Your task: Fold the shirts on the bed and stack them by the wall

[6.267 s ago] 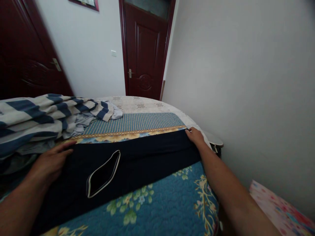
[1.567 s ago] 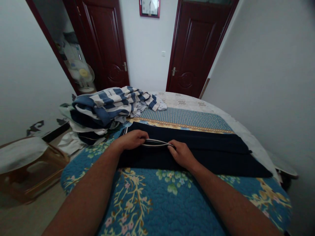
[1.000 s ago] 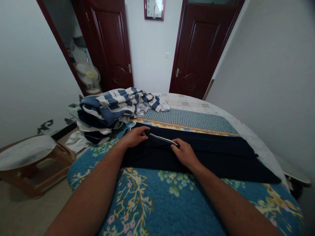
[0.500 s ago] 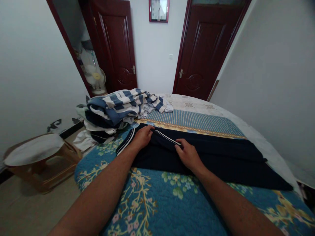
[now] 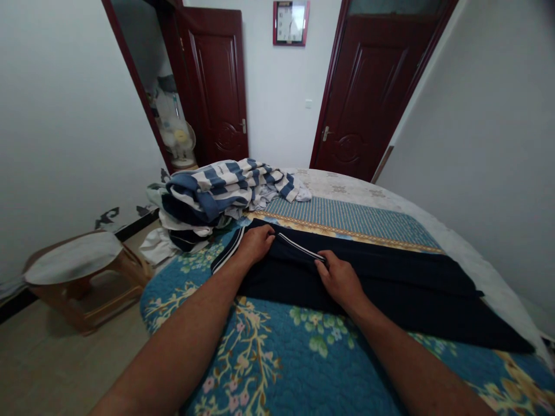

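Observation:
A dark navy garment [image 5: 407, 283] with white-striped trim lies folded and stretched out across the bed cover. My left hand [image 5: 259, 241] pinches the cloth near its left end, beside a curved striped edge [image 5: 229, 252]. Between my two hands runs a second white-striped band [image 5: 299, 245], pulled fairly straight. The right end of that band is pinched by thumb and fingers of my right hand [image 5: 341, 279]. The garment's plain right part lies flat and widens toward a pointed lower corner.
Left of the garment sits a heap of clothes, with a blue-and-white striped shirt [image 5: 234, 179] on top. Underneath is a blue floral quilted cover [image 5: 329, 375]. A brown stool [image 5: 78, 260] stands at left. Behind are two dark red doors [image 5: 217, 86] and a wall clock [image 5: 290, 23].
The whole scene has shifted slightly right and down as the camera turned. Both hands keep their pinch on the navy garment, which lies nearly the same.

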Demonstrator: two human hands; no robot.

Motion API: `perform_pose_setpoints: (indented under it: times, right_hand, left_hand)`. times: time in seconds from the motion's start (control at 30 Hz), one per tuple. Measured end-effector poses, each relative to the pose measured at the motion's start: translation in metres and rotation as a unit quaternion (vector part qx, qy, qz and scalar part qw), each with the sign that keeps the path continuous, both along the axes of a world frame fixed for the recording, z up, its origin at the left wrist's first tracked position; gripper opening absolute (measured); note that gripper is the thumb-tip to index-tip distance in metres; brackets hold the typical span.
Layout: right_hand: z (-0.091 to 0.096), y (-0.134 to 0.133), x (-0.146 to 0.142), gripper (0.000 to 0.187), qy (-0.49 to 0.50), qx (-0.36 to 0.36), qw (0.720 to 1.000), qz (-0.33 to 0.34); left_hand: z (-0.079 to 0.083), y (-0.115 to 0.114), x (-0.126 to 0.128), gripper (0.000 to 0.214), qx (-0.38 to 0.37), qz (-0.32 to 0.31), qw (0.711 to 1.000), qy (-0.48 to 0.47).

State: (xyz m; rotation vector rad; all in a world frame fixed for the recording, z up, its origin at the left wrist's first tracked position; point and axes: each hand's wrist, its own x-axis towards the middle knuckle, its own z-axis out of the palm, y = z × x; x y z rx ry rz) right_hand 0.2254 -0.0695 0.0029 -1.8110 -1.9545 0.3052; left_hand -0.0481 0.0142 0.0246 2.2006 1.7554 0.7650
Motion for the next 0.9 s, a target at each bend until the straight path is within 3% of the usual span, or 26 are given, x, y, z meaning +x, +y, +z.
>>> perform_pose_setpoints:
  times: [0.07,0.17,0.3,0.5,0.9]
  right_hand:
    - [-0.001,0.000,0.002,0.033,0.017,0.004,1.000,0.003]
    - [-0.002,-0.001,0.003,0.033,0.032,0.009,0.999,0.011]
    - [-0.002,-0.001,0.004,0.032,0.032,0.016,0.999,0.019]
    - [-0.001,0.000,0.006,0.034,0.066,0.035,0.997,0.026]
    - [0.003,-0.001,0.007,0.031,0.050,0.019,0.998,0.015]
  left_hand:
    - [0.003,0.000,-0.006,0.030,0.002,-0.030,1.000,-0.009]
    - [0.007,0.002,-0.020,0.050,-0.052,-0.097,0.994,-0.007]
    - [0.010,0.002,-0.032,0.039,-0.087,-0.136,0.987,-0.011]
    - [0.016,-0.001,-0.022,0.033,-0.010,-0.141,0.987,-0.079]
    - [0.010,-0.001,-0.013,0.024,-0.039,-0.103,0.994,-0.018]
